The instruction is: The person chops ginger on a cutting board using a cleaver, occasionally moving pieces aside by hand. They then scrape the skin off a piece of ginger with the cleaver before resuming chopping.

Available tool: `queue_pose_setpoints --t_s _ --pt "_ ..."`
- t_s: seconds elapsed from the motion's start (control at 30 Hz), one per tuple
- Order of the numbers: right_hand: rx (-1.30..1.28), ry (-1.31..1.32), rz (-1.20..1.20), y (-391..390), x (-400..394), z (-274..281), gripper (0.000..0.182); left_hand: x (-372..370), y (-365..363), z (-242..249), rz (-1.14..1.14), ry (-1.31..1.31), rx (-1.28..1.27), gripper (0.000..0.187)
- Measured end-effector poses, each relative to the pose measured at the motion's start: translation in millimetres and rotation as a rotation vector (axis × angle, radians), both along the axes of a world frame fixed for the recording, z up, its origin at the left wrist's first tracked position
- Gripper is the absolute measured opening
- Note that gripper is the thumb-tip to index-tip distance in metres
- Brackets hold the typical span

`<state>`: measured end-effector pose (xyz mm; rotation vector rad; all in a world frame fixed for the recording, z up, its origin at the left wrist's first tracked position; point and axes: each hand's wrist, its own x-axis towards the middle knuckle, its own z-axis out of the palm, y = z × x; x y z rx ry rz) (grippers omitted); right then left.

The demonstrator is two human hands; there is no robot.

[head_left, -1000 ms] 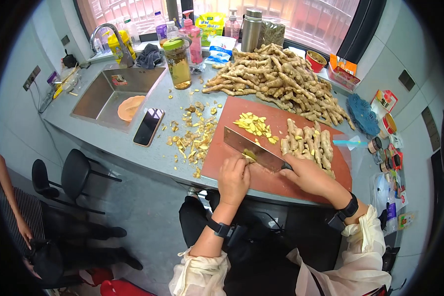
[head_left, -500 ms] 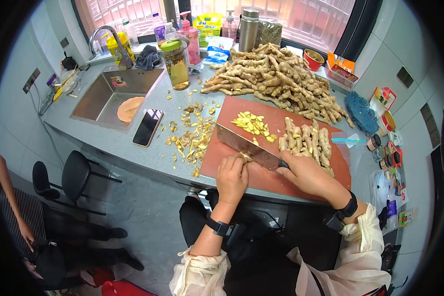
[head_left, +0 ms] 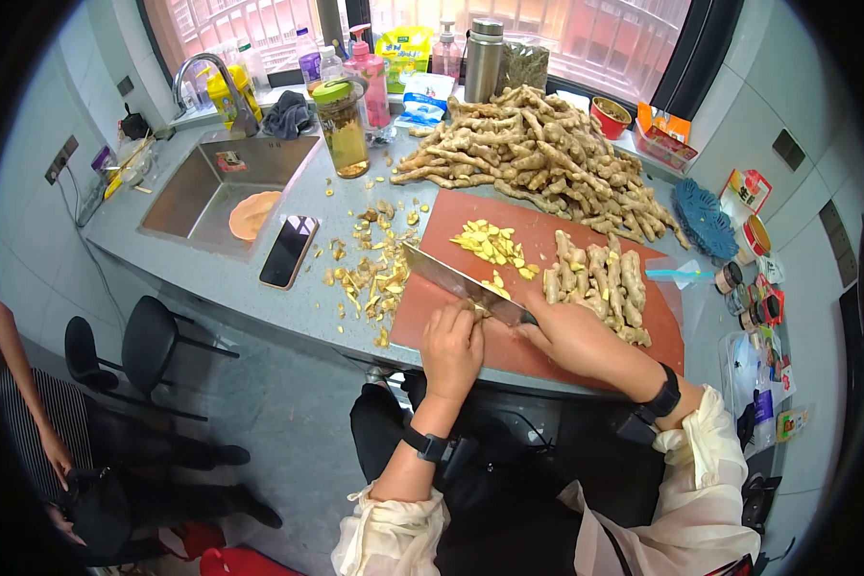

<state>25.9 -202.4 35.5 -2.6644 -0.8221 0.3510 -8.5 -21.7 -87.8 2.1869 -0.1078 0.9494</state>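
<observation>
My right hand (head_left: 568,331) is closed around the black handle of a cleaver (head_left: 459,284), whose broad blade slants up to the left over the reddish-brown cutting board (head_left: 586,361). Close by the blade, my left hand (head_left: 453,342) has its fingers curled over a piece of ginger (head_left: 478,307), mostly hidden under the fingertips. Behind the blade lies a small heap of yellow ginger slices (head_left: 490,242), with a few slices nearer the blade. Several whole ginger roots (head_left: 600,280) rest side by side on the board's right part.
A large pile of ginger (head_left: 547,144) stands behind the board. Scraps of peel (head_left: 370,264) lie to its left, beside a phone (head_left: 289,252), a lidded tea bottle (head_left: 343,130) and a sink (head_left: 178,216). Jars (head_left: 728,278) line the right side. Another person (head_left: 43,422) is at lower left.
The cleaver and my right hand have shifted left, and the blade now lies more tilted. A few slices now show behind the blade. My left hand stays nearly in place.
</observation>
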Motion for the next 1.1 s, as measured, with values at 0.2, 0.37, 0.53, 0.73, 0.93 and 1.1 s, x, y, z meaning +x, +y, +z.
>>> queue_pose_setpoints --t_s 0.2,0.37,0.53,0.73,0.93,1.1 --pt "-0.076 0.016 -0.014 -8 -6 4 0.033 0 0 -2 -0.005 0.006 -0.010 0.012" --pt "0.077 -0.070 0.015 13 7 -21 0.033 0 0 -3 -0.005 -0.004 -0.005 0.013" --pt "0.036 -0.016 0.013 10 1 -10 0.033 0 -1 -4 0.003 -0.024 -0.003 0.013" --pt "-0.031 -0.002 0.004 -12 -8 -7 0.033 -1 0 -2 -0.001 0.004 -0.011 0.012" --pt "0.004 -0.022 -0.025 21 5 -19 0.033 0 0 -3 -0.006 -0.020 -0.020 0.012" --pt "0.148 0.000 -0.031 2 11 -31 0.037 -1 -1 -3 -0.004 -0.029 -0.057 0.012"
